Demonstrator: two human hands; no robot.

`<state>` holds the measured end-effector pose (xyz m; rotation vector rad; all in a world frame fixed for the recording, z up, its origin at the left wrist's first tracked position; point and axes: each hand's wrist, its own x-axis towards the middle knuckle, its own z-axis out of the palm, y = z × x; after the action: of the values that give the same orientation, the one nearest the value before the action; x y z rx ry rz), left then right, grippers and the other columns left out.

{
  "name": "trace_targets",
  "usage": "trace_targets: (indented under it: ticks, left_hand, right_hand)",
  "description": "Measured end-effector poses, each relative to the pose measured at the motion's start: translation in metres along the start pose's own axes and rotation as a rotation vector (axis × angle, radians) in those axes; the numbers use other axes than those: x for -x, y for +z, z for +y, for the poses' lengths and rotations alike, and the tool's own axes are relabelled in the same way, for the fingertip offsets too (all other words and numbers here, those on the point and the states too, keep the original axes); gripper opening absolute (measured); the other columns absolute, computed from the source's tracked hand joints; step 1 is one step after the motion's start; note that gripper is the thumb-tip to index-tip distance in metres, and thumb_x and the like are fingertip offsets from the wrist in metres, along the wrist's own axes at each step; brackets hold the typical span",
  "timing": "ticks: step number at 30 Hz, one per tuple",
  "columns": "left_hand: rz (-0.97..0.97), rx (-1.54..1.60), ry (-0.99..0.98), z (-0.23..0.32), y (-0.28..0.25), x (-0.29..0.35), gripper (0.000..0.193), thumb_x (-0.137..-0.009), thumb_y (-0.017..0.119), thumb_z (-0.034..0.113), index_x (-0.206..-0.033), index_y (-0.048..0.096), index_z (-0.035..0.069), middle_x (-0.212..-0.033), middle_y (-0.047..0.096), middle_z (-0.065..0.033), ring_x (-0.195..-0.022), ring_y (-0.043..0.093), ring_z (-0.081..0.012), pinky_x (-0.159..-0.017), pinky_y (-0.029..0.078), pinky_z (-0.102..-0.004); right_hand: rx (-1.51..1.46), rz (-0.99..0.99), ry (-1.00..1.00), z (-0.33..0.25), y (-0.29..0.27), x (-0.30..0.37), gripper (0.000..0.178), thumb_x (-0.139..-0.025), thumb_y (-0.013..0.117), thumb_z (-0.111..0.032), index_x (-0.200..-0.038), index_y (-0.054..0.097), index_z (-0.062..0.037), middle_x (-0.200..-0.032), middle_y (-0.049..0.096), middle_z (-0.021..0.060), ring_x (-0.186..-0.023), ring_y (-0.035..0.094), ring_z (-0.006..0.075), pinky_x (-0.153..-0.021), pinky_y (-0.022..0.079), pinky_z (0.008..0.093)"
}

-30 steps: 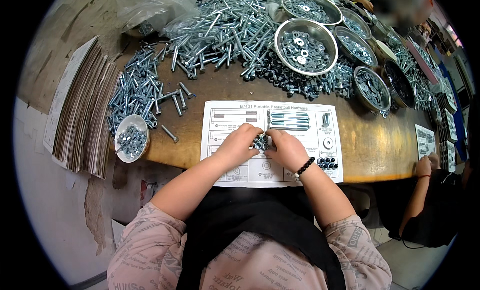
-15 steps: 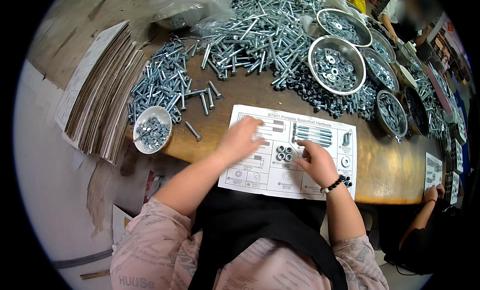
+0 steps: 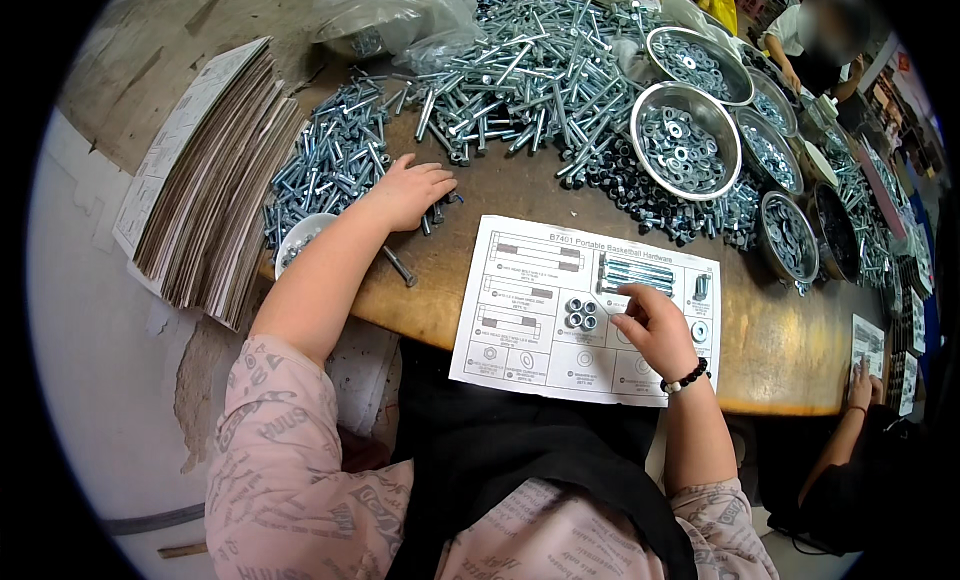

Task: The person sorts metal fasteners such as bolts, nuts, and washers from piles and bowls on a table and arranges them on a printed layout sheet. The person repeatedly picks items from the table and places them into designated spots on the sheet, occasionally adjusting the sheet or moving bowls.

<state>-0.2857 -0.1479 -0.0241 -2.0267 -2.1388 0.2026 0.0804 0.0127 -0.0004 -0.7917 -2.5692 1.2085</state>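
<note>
My left hand point(image 3: 412, 192) reaches over the near right edge of a small heap of bolts point(image 3: 335, 152), its fingers stretched out above a few loose bolts that it partly covers. Below it a single bolt point(image 3: 401, 268) lies apart on the table. Over a printed hardware sheet point(image 3: 470, 345), my right hand point(image 3: 655, 332) hovers with thumb and forefinger bent and a little apart; nothing shows between them. Beside its fingertips stands a cluster of several nuts point(image 3: 580, 314). Long bolts point(image 3: 640, 274) lie side by side on the sheet, with a short bolt point(image 3: 702, 286) and a washer point(image 3: 699, 332) to their right.
A white bowl point(image 3: 312, 226) sits partly behind my left forearm, near a tall stack of sheets point(image 3: 205, 185). Farther back spreads a large bolt heap point(image 3: 540, 75), with black nuts point(image 3: 640, 192) and metal bowls of washers point(image 3: 686, 142) at right. Another person's hand point(image 3: 862, 385) rests on a sheet.
My left hand has moved from the sheet up and left to the loose bolts. My right hand stays over the sheet, shifted slightly right in the picture as the view moved.
</note>
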Motion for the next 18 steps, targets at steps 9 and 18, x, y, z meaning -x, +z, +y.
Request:
trace_targets:
  ticks: [9, 18]
  left_hand:
    - [-0.072, -0.064, 0.133, -0.004, -0.015, -0.007, 0.035, -0.063, 0.062, 0.010, -0.098, 0.057, 0.013, -0.090, 0.051, -0.0043, -0.094, 0.051, -0.0217, -0.089, 0.035, -0.0364]
    - [-0.241, -0.173, 0.249, -0.009, -0.020, -0.015, 0.011, -0.071, 0.057, 0.011, -0.082, 0.059, 0.015, -0.087, 0.051, -0.0051, -0.085, 0.055, -0.0198, -0.073, 0.041, -0.0322]
  right_hand:
    - [0.024, 0.005, -0.020, 0.002, -0.001, 0.002, 0.032, -0.075, 0.067, -0.017, -0.102, 0.058, -0.0027, -0.074, 0.056, 0.0079, -0.062, 0.054, 0.0183, -0.059, 0.045, 0.0301]
    - [0.025, 0.010, -0.061, 0.005, -0.001, 0.004, 0.030, -0.075, 0.066, -0.018, -0.100, 0.059, -0.0024, -0.074, 0.056, 0.0078, -0.061, 0.053, 0.0187, -0.059, 0.045, 0.0306]
